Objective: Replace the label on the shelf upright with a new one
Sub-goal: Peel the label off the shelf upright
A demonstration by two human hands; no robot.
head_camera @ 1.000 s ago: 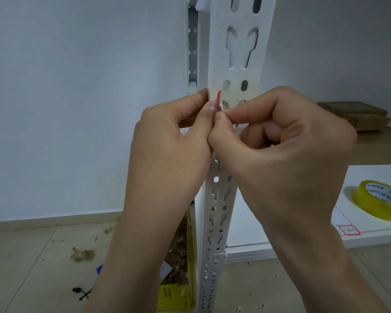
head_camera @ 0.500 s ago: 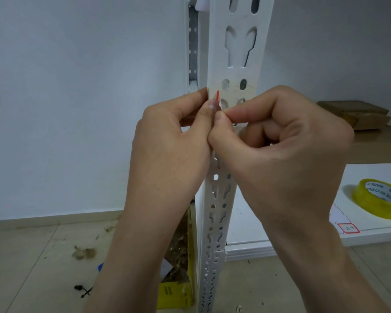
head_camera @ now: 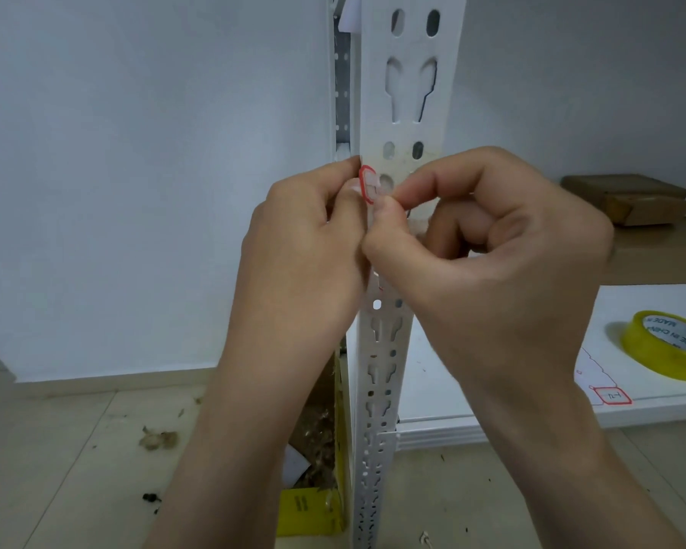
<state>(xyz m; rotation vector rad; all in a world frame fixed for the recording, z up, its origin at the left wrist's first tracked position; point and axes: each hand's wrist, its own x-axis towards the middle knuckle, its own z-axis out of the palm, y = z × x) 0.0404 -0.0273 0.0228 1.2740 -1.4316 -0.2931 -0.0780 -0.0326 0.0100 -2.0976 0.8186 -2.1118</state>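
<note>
A white perforated shelf upright [head_camera: 406, 93] rises through the middle of the view. A small white label with a red border [head_camera: 369, 184] is held in front of it at mid height. My left hand [head_camera: 302, 247] and my right hand [head_camera: 492, 247] meet there, both pinching the label between thumb and forefinger. The label's face now shows partly; its lower part is hidden by my fingertips. Whether it touches the upright I cannot tell.
A white shelf board [head_camera: 650, 299] at the right carries a yellow tape roll [head_camera: 668, 344] and a label sheet with one red-bordered label [head_camera: 610, 396]. Brown cardboard boxes [head_camera: 630, 198] sit behind. A yellow box [head_camera: 309, 509] and debris lie on the floor.
The label was edge-on, showing only a red sliver; it has turned so its bordered face shows. Both hands stay in the same place, pinching it.
</note>
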